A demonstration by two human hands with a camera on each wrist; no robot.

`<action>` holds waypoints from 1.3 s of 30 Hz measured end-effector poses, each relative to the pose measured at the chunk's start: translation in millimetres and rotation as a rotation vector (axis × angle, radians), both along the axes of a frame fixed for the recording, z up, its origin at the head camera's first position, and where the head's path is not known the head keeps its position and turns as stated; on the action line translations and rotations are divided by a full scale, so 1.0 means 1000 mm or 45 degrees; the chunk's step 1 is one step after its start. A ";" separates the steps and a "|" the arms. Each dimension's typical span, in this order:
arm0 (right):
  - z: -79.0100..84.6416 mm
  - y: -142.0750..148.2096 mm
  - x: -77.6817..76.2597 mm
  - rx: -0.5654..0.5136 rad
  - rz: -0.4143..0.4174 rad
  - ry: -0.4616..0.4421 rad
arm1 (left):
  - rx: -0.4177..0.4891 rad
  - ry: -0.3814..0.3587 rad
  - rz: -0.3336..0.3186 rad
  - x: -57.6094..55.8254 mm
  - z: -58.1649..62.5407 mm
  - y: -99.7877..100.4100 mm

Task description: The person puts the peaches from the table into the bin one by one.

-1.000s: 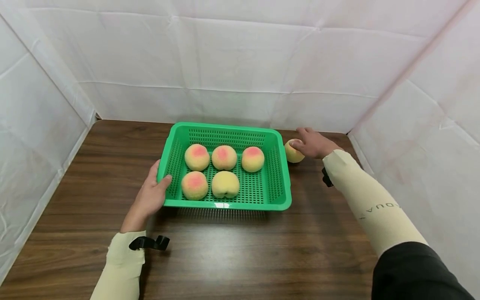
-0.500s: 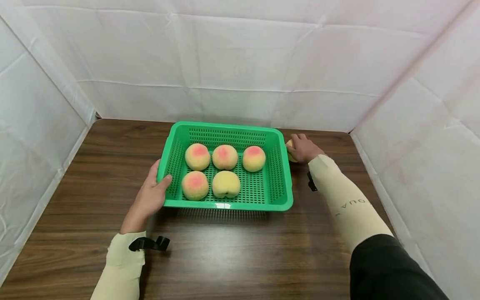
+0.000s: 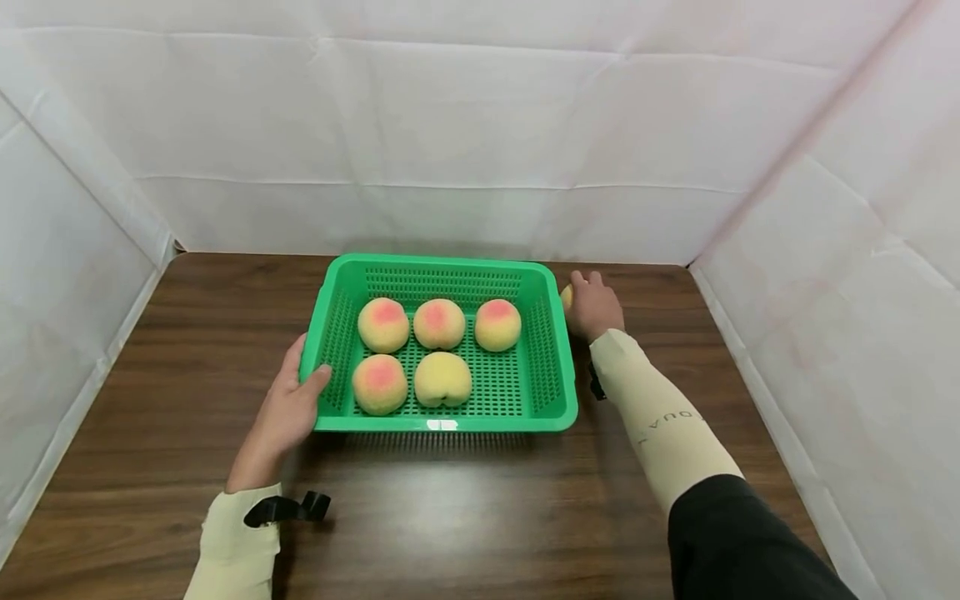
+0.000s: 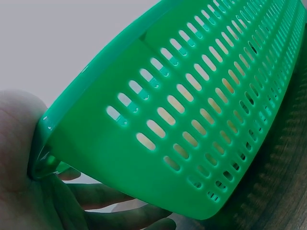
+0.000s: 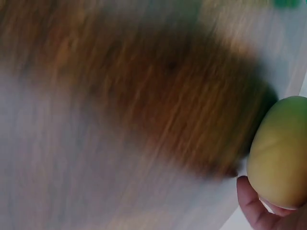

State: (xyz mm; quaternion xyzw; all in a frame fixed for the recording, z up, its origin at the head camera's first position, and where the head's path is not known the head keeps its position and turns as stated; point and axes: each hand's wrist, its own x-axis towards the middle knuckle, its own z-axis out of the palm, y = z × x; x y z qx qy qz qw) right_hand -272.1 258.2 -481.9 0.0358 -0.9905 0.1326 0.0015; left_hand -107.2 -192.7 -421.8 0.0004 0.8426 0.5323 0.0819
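A green perforated plastic basket [image 3: 510,424] holds several peaches, yellow with pink blushes; one peach [image 3: 443,379] shows only its yellow side. My left hand [image 3: 287,408] grips the basket's left end, thumb over the rim. In the left wrist view the fingers reach under the basket's wall [image 4: 91,153]. At the basket's right end my right hand [image 3: 596,307] holds another peach [image 3: 567,297], mostly hidden by the hand in the head view. The right wrist view shows that peach [image 5: 283,158] with fingers curled against its underside.
The dark wood-grain table [image 3: 450,533] stretches in front of the basket and to both sides. White sheeting [image 3: 450,125] walls in the back, left and right. A black strap mount [image 3: 288,507] sits on the left wrist.
My right hand has closed round the peach beside the basket and moved left, close to the basket's right end. My left hand keeps its grip. The head view has shifted slightly.
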 end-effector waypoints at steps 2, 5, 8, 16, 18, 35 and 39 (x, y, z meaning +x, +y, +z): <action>-0.001 -0.001 -0.002 0.004 -0.015 0.023 | -0.007 -0.010 0.010 0.000 0.001 0.000; -0.003 -0.001 -0.003 0.002 -0.058 0.052 | -0.002 -0.009 0.011 0.000 0.002 0.000; -0.004 -0.001 -0.002 0.003 -0.096 0.063 | 0.000 -0.011 0.009 0.001 0.002 0.001; -0.008 -0.002 -0.001 0.040 -0.105 0.118 | 0.005 -0.006 0.024 0.004 0.001 0.001; -0.008 -0.002 -0.001 0.045 -0.098 0.116 | 0.009 -0.001 0.026 0.004 0.000 0.001; -0.010 0.005 0.001 0.046 0.001 0.140 | -0.008 -0.033 0.025 0.001 -0.002 0.001; -0.010 0.007 0.000 0.052 0.026 0.162 | -0.018 -0.033 0.042 0.002 0.000 0.001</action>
